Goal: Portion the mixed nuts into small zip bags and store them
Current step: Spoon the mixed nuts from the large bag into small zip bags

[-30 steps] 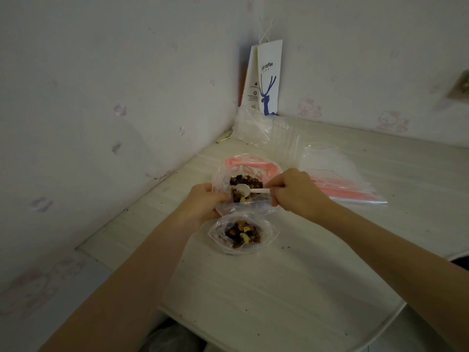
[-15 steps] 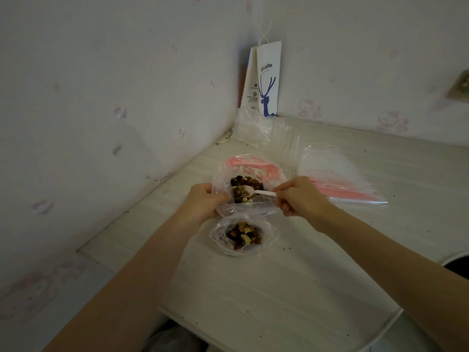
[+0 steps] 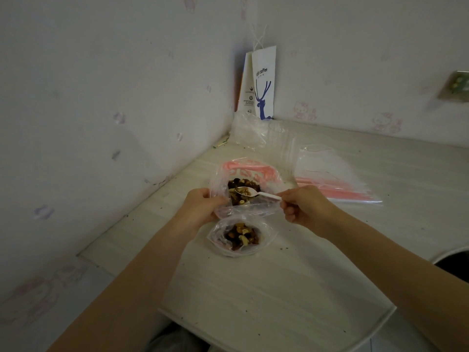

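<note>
Right hand (image 3: 307, 208) sits farther right than before, pinching loaded white spoon (image 3: 256, 193) over large bag (image 3: 248, 168); left hand (image 3: 200, 208) grips bag rim. Keep bowl level toward small zip bag (image 3: 266, 240).

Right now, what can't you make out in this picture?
All head view:
- Left hand: fingertips hidden behind its own back, at the big nut bag.
- Small print on the paper coffee bag: too small.
- Dark object beside the table: cut off by the right edge.
- Wall fitting: blurred, cut off.
</note>
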